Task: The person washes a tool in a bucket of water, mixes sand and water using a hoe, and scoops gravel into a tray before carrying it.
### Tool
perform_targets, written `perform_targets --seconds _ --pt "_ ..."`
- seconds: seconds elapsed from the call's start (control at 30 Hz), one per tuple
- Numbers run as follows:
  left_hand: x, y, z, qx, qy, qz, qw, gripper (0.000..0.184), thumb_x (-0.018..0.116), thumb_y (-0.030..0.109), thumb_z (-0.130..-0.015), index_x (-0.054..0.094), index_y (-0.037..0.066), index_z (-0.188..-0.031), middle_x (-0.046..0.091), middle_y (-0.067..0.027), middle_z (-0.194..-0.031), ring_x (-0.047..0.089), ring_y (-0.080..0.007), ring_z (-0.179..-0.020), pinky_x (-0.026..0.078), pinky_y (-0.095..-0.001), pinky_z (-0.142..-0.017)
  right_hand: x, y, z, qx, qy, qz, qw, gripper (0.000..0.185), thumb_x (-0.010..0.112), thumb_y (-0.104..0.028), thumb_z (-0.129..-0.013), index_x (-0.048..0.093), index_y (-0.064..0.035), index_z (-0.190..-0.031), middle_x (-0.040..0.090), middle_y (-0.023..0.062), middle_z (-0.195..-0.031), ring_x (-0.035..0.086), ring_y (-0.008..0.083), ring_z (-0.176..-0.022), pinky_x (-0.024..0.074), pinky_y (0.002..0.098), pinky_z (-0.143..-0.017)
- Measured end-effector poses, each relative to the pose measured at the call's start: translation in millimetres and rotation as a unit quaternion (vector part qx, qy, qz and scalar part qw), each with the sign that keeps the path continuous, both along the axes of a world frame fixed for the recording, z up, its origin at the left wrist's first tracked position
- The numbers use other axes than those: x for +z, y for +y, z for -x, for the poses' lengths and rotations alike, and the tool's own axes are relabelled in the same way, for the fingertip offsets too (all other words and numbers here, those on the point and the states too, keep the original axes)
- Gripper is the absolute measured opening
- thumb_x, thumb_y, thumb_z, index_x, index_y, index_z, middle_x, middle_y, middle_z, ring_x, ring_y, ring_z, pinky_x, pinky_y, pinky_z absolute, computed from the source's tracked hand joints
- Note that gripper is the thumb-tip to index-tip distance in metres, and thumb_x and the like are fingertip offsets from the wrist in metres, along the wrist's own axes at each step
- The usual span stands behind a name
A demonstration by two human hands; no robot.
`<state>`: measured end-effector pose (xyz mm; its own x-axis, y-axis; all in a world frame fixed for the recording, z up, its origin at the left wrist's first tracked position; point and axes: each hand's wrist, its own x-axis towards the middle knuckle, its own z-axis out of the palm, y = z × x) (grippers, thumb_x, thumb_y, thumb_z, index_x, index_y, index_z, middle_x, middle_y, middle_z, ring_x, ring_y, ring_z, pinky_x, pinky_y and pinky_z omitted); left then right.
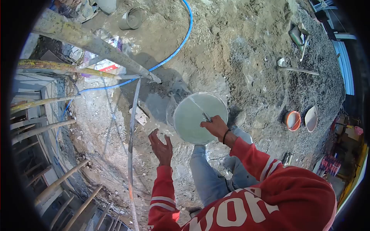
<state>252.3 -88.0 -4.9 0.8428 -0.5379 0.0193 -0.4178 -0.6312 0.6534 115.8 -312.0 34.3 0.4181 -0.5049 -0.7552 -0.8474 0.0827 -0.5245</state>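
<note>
The bucket (200, 93) stands on the bare ground (250, 57), right in front of the person, close to the feet; its top looks round, with a thin, pale rim. It is filled almost up to the rim with a wet mix (189, 125); the mix is a soft grey-green, and its top looks flat and smooth, like thick paint; how deep it goes I cannot tell.

The right hand (216, 128) is over the near right side of the bucket, with a dark band around its wrist; its fingers are curled tight around the handle of a thin tool (199, 107); the tool is long and pale and slants over the mix toward the far rim; I cannot tell how much of it is dipped in.

The left hand (161, 148) is up in the air, just to the left of the bucket; its fingers are open and a bit bent, with nothing in them.

A blue hose (181, 46) curves over the ground past the bucket; a small orange bucket (293, 120) sits well off to the right, beside a pale bowl (311, 119).
</note>
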Motion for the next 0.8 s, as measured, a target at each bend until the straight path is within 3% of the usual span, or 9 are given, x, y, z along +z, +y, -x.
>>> perform_targets --seconds 0.1,0.13,0.17,0.33,0.43,0.47,0.5,0.67,0.8 --pt "-128.5 -6.0 88.3 0.186 0.352 -0.073 0.914 0.078 0.066 0.040 -0.085 0.030 0.001 -0.143 0.046 -0.0214 -0.129 0.049 -0.0356 -0.116 0.044 -0.0432 -0.094 41.1 -28.9 36.5 0.028 0.032 0.033 0.999 0.052 0.065 -0.042 -0.069 0.064 0.0096 -0.076 0.063 0.0301 -0.080 0.064 0.0437 -0.079 0.0514 0.0431 -0.076" --pt "-96.6 -37.6 103.6 0.258 0.547 0.027 0.796 0.079 0.063 0.047 -0.086 0.032 0.003 -0.143 0.044 -0.0204 -0.134 0.051 -0.0304 -0.117 0.047 -0.0419 -0.090 47.9 -38.4 52.1 0.018 0.040 0.027 0.999 0.051 0.064 -0.041 -0.070 0.064 0.0097 -0.074 0.062 0.0307 -0.078 0.064 0.0444 -0.078 0.0512 0.0440 -0.075" --pt "-126.2 -47.4 125.8 0.260 0.579 0.049 0.771 0.070 0.060 0.048 -0.087 0.042 0.002 -0.136 0.050 -0.0169 -0.127 0.056 -0.0259 -0.108 0.051 -0.0407 -0.083 49.4 -49.1 69.3 0.008 0.050 0.020 0.999 0.050 0.064 -0.040 -0.070 0.064 0.0098 -0.073 0.062 0.0312 -0.076 0.063 0.0451 -0.076 0.0511 0.0450 -0.074" --pt "-167.6 -116.9 203.9 0.125 0.571 0.011 0.811 0.055 0.053 0.047 -0.090 0.055 0.001 -0.120 0.060 -0.0124 -0.112 0.061 -0.0242 -0.097 0.054 -0.0389 -0.075 38.4 -100.2 167.4 -0.025 0.044 0.037 0.998 0.048 0.062 -0.038 -0.071 0.063 0.0099 -0.070 0.061 0.0308 -0.073 0.062 0.0452 -0.073 0.0505 0.0470 -0.071" --pt "-166.3 -171.8 255.2 0.194 0.593 0.021 0.781 0.055 0.052 0.047 -0.090 0.055 0.000 -0.119 0.059 -0.0130 -0.112 0.060 -0.0229 -0.093 0.055 -0.0390 -0.076 21.1 -139.9 212.8 -0.019 0.056 0.027 0.998 0.046 0.062 -0.037 -0.071 0.064 0.0083 -0.071 0.063 0.0292 -0.075 0.063 0.0447 -0.073 0.0509 0.0468 -0.073" --pt "-179.2 -184.1 270.8 0.216 0.600 0.008 0.770 0.051 0.051 0.045 -0.089 0.054 0.005 -0.121 0.058 -0.0102 -0.116 0.058 -0.0232 -0.102 0.048 -0.0445 -0.088 9.8 -150.6 226.8 -0.012 0.054 0.045 0.997 0.043 0.062 -0.036 -0.071 0.065 0.0063 -0.071 0.064 0.0281 -0.075 0.064 0.0439 -0.074 0.0513 0.0467 -0.074" --pt "-184.5 -198.6 282.2 0.210 0.596 0.002 0.775 0.051 0.051 0.045 -0.089 0.054 0.005 -0.121 0.058 -0.0102 -0.116 0.058 -0.0232 -0.102 0.048 -0.0445 -0.088 1.1 -162.2 239.3 -0.004 0.054 0.060 0.997 0.040 0.062 -0.035 -0.071 0.066 0.0043 -0.071 0.065 0.0270 -0.075 0.065 0.0430 -0.075 0.0517 0.0467 -0.075" --pt "-200.9 -277.0 339.6 0.147 0.527 -0.056 0.835 0.058 0.061 0.037 -0.085 0.049 -0.008 -0.120 0.057 -0.0183 -0.108 0.059 -0.0250 -0.092 0.057 -0.0391 -0.072 -39.7 -230.4 299.0 -0.012 0.071 0.049 0.996 0.035 0.064 -0.034 -0.071 0.066 0.0005 -0.073 0.066 0.0241 -0.075 0.066 0.0405 -0.080 0.0521 0.0474 -0.079" --pt "-217.7 -331.7 367.9 0.172 0.486 -0.057 0.855 0.054 0.065 0.031 -0.083 0.049 -0.009 -0.116 0.058 -0.0171 -0.102 0.060 -0.0221 -0.086 0.056 -0.0378 -0.067 -75.8 -271.5 334.0 -0.023 0.080 0.056 0.995 0.034 0.065 -0.034 -0.072 0.066 -0.0004 -0.076 0.067 0.0217 -0.078 0.066 0.0398 -0.082 0.0519 0.0475 -0.080"
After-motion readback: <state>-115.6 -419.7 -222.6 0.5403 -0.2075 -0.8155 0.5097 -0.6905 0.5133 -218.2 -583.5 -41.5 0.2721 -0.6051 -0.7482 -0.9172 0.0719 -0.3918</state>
